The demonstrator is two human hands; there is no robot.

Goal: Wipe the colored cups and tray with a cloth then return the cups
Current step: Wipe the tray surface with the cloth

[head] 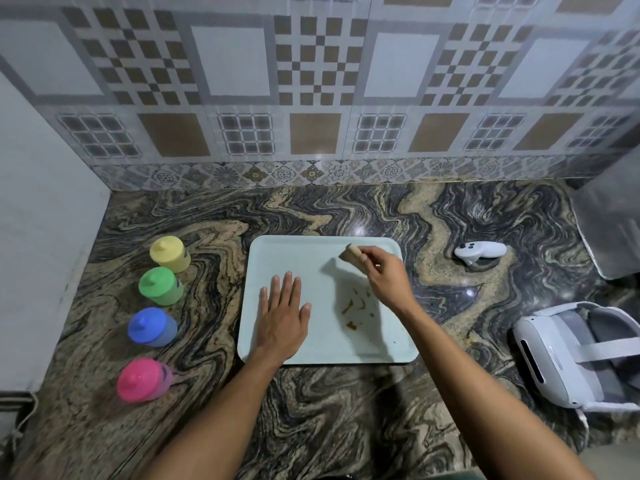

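A pale blue tray point(277, 251) lies on the marbled counter with brown smears point(356, 306) on its right half. My left hand point(284, 313) rests flat on the tray's left part, fingers straight. My right hand point(384, 275) pinches a small folded tan cloth point(352, 253) above the tray's far right area. Four lidded cups stand in a row left of the tray, off it: yellow point(169, 253), green point(160, 285), blue point(151, 326) and pink point(143, 379).
A white controller point(479, 252) lies on the counter right of the tray. A white headset point(568, 355) sits at the near right. A metal surface point(609, 223) stands at the far right. A tiled wall point(311, 98) backs the counter.
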